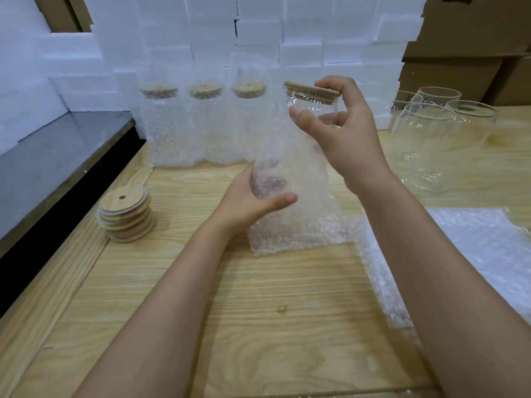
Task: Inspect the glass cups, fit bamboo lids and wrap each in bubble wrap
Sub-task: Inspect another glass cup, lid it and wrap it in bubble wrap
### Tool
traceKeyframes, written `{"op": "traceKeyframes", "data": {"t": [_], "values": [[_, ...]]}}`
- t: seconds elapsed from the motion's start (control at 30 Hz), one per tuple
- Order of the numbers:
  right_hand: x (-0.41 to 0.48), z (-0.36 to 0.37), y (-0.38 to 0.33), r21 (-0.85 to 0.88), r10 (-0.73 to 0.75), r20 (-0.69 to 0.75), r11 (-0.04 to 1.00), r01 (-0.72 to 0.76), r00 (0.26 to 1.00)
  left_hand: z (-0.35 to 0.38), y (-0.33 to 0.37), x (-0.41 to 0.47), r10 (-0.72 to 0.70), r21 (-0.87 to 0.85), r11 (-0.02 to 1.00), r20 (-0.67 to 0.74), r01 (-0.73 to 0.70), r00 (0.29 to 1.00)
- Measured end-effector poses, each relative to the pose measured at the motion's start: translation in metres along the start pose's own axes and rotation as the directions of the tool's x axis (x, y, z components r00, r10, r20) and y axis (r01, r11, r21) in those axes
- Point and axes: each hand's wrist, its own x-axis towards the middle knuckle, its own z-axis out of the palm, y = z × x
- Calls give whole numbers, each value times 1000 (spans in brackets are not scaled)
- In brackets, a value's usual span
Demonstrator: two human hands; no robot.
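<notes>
I hold a glass cup (309, 106) with a bamboo lid (311, 91) above the wooden table (258, 311). Its lower part sits inside a bubble wrap sleeve (296, 214) that hangs down to the table. My left hand (253, 199) grips the wrapped base from the left. My right hand (342, 130) holds the cup near the lid, fingers over the rim. Three wrapped, lidded cups (201, 124) stand in a row behind. Bare glass cups (431, 130) stand at the right. A stack of bamboo lids (126, 214) lies at the left.
Flat bubble wrap sheets (474, 254) lie on the table at the right. White foam blocks (230, 38) form a wall at the back, with cardboard boxes (474, 38) at the back right. A dark lower surface (57, 156) runs along the left edge.
</notes>
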Motion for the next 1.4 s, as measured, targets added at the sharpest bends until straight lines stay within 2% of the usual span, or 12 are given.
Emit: {"op": "traceKeyframes", "data": {"t": [0.27,0.37,0.47,0.6,0.67,0.87,1.0,1.13,1.27,1.4], "values": [[-3,9,4,1,29,104,1000,-29,994,5,25,7,78,-146,985,-112,-94,991],[-4,10,5,-20,23,124,1000,-20,992,3,25,7,70,-135,987,-128,-87,989],[-5,11,5,-31,-1,92,1000,4,996,-3,18,6,35,-136,990,-31,-38,999],[-3,9,6,-8,-4,41,1000,5,999,-5,4,-3,-87,-180,976,195,123,977],[-3,8,6,-22,-18,42,1000,19,999,-2,2,-5,-106,-153,978,232,144,967],[-2,4,2,-66,-31,104,997,38,994,-3,10,2,-57,-160,984,95,72,994],[-3,5,1,-129,-56,150,989,76,987,2,15,2,-57,-186,980,65,68,996],[-1,-1,2,-181,20,216,983,20,976,7,14,1,-73,-222,971,69,87,995],[8,-21,3,13,167,273,984,-177,948,7,10,0,-103,-274,956,37,109,994],[14,-45,8,234,113,371,949,-210,922,5,7,1,-117,-305,943,60,130,991]]}}
